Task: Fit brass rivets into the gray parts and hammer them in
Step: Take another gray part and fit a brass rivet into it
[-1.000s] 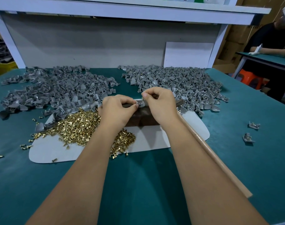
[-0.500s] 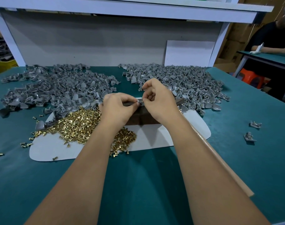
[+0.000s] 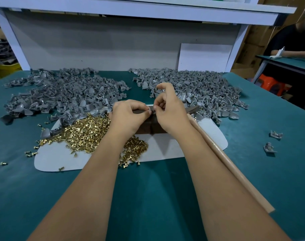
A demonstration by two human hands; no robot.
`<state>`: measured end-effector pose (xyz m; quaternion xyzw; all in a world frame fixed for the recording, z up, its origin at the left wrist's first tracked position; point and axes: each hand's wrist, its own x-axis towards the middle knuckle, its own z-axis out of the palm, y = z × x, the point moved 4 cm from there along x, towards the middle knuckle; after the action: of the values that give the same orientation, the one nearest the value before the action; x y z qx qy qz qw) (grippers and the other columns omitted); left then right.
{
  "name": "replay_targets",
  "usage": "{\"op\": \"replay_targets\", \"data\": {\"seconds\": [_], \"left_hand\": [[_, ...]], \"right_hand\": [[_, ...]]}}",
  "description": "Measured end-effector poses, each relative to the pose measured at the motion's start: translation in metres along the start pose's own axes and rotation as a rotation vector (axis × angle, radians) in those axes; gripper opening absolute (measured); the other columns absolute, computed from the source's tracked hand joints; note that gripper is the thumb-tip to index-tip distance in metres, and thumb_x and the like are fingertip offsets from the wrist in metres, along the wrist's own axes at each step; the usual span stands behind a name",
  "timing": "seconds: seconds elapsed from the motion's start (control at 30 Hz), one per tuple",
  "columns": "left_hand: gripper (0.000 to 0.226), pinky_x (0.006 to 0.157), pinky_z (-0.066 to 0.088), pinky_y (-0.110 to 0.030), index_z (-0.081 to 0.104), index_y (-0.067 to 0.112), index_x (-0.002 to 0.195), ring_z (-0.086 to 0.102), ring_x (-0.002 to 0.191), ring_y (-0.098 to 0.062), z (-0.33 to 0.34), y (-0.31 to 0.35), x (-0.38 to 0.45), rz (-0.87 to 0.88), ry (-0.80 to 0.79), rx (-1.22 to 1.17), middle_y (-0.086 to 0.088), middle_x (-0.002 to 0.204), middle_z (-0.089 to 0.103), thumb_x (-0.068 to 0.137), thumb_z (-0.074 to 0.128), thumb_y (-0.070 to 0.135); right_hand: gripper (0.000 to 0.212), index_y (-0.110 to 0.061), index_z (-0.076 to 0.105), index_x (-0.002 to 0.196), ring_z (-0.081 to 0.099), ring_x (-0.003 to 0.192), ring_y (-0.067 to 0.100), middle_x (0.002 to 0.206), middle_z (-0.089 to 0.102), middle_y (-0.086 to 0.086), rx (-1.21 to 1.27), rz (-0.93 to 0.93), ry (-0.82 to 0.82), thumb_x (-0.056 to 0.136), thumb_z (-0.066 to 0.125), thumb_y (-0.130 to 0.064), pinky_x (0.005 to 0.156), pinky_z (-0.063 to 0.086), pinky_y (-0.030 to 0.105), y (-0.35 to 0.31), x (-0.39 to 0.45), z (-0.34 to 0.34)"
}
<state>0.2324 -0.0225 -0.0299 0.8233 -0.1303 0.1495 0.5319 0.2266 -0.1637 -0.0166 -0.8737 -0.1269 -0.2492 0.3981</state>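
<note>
- Gray small part (image 3: 152, 110), over the dark block mid-worktop, is pinched by the curled fingers of left hand (image 3: 129, 117) and right hand (image 3: 169, 110); rivet hidden.
- Unhammered, I judge; brass rivet heap (image 3: 89, 133) and big gray part piles (image 3: 61, 94) await.

The small piece pinched between the fingers (image 3: 149, 112) of both hands is too tiny to identify. The hands cover most of the dark block (image 3: 152, 126). The wooden handle (image 3: 235, 169) disappears behind the right forearm, its head hidden. Both elbows are cropped off below.
</note>
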Motion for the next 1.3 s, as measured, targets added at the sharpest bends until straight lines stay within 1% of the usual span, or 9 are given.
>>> {"op": "replay_targets", "data": {"seconds": [0.27,0.43,0.63,0.8,0.93,1.03,1.17,1.23,1.3], "left_hand": [[0.007,0.104,0.043,-0.046,0.076,0.028,0.084,0.062,0.108,-0.017,0.000,-0.001,-0.001,-0.049,-0.005,0.003,0.008,0.101,0.070,0.082,0.079,0.023],[0.008,0.100,0.047,-0.043,0.079,0.020,0.091,0.064,0.105,-0.016,0.000,-0.003,-0.001,-0.052,0.010,0.006,0.005,0.102,0.071,0.083,0.078,0.020],[0.009,0.102,0.045,-0.047,0.078,0.020,0.093,0.062,0.109,-0.022,0.002,-0.004,-0.001,-0.046,0.023,0.026,0.001,0.105,0.071,0.085,0.076,0.021],[0.005,0.101,0.046,-0.046,0.074,0.027,0.084,0.063,0.107,-0.021,0.001,-0.003,0.000,-0.066,0.016,0.029,0.004,0.103,0.071,0.084,0.076,0.023],[0.001,0.102,0.045,-0.047,0.076,0.025,0.085,0.063,0.110,-0.023,0.001,-0.003,0.000,-0.061,0.007,0.027,0.002,0.104,0.072,0.085,0.076,0.024],[0.013,0.103,0.044,-0.048,0.072,0.034,0.078,0.061,0.112,-0.025,0.000,-0.001,-0.001,-0.058,0.008,0.013,0.002,0.104,0.072,0.084,0.076,0.024],[0.011,0.103,0.044,-0.048,0.072,0.034,0.080,0.059,0.114,-0.025,0.000,-0.002,0.000,-0.064,0.006,0.023,0.004,0.105,0.071,0.084,0.076,0.025],[0.007,0.103,0.045,-0.046,0.074,0.031,0.083,0.061,0.111,-0.023,0.000,-0.003,0.000,-0.060,0.006,0.019,0.003,0.104,0.072,0.084,0.076,0.024],[0.004,0.102,0.045,-0.047,0.076,0.027,0.086,0.061,0.112,-0.023,0.000,-0.004,0.000,-0.061,0.002,0.018,0.003,0.105,0.072,0.084,0.076,0.024]], "right_hand": [[0.055,-0.022,0.036,0.127,0.054,0.074,0.001,0.079,0.059,-0.009,-0.029,-0.024,-0.006,0.083,0.061,0.001,0.071,0.042,0.019,0.000,-0.002,-0.001],[0.054,-0.019,0.036,0.128,0.054,0.077,0.009,0.081,0.057,-0.007,-0.102,-0.098,-0.033,0.083,0.058,0.001,0.073,0.048,0.031,-0.008,-0.004,-0.001],[0.050,-0.020,0.039,0.127,0.053,0.083,0.014,0.085,0.057,-0.005,-0.146,-0.093,-0.054,0.085,0.055,0.001,0.075,0.044,0.031,-0.013,-0.005,0.001],[0.037,-0.020,0.050,0.114,0.053,0.085,0.012,0.084,0.061,-0.006,-0.047,-0.024,-0.062,0.085,0.053,0.003,0.082,0.047,0.034,-0.009,-0.006,-0.002],[0.037,-0.022,0.058,0.107,0.057,0.084,0.007,0.083,0.064,-0.012,0.035,0.047,-0.025,0.084,0.047,0.003,0.079,0.046,0.026,-0.004,-0.006,-0.005],[0.037,-0.020,0.065,0.097,0.056,0.084,0.008,0.088,0.061,-0.010,0.095,0.111,0.035,0.081,0.043,0.005,0.077,0.044,0.025,-0.002,-0.005,-0.008],[0.020,-0.020,0.068,0.078,0.050,0.075,0.006,0.085,0.056,-0.008,0.025,0.128,0.018,0.082,0.056,-0.005,0.072,0.039,0.024,-0.001,-0.003,-0.009],[0.011,-0.019,0.068,0.077,0.051,0.073,0.005,0.084,0.056,-0.007,-0.004,0.114,0.006,0.083,0.063,-0.012,0.071,0.041,0.024,-0.002,-0.003,-0.008],[0.007,-0.018,0.068,0.077,0.054,0.075,0.008,0.085,0.057,-0.005,-0.020,0.113,0.005,0.083,0.067,-0.014,0.071,0.044,0.025,-0.002,-0.003,-0.007]]}}
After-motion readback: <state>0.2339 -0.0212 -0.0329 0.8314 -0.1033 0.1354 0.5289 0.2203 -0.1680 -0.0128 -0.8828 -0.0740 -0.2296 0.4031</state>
